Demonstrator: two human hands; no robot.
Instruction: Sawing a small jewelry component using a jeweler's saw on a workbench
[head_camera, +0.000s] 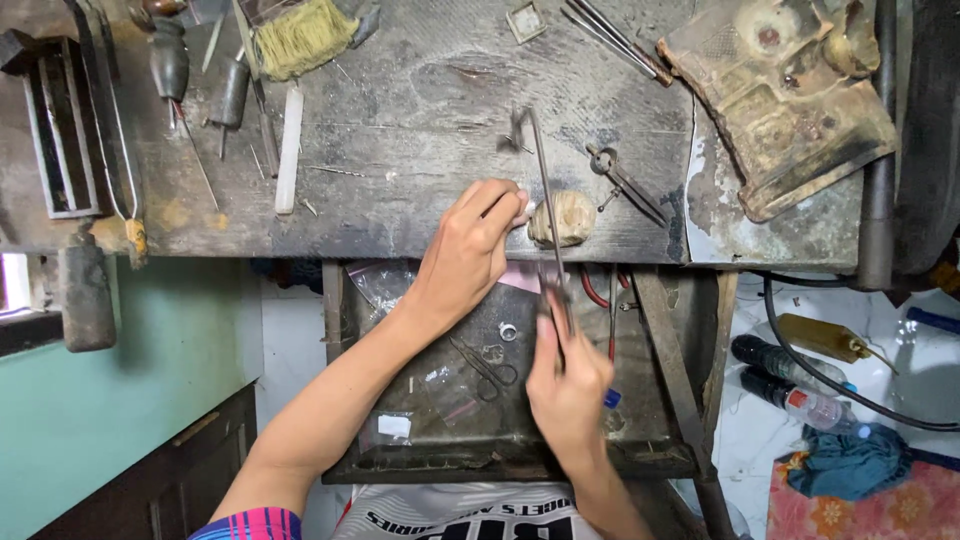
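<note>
While I work the long thin grey metal file (546, 190) across the rounded pale wooden bench peg (563, 218) at the front edge of the worktop (420, 120), my right hand (566, 378) grips the file's near end, closed tight around it. My left hand (470, 245) pinches something small against the peg; what it is, I cannot tell. I judge the stroke goes best kept flat and straight, with light pressure, the left fingers braced firm. The worktop is scarred dark wood, dusty and rough. Below sits an open dark metal drawer (420, 455) holding thin steel scissors (487, 368) and a small silvery ring (508, 331). Steel dividers (625, 182) lie just right of the peg.
</note>
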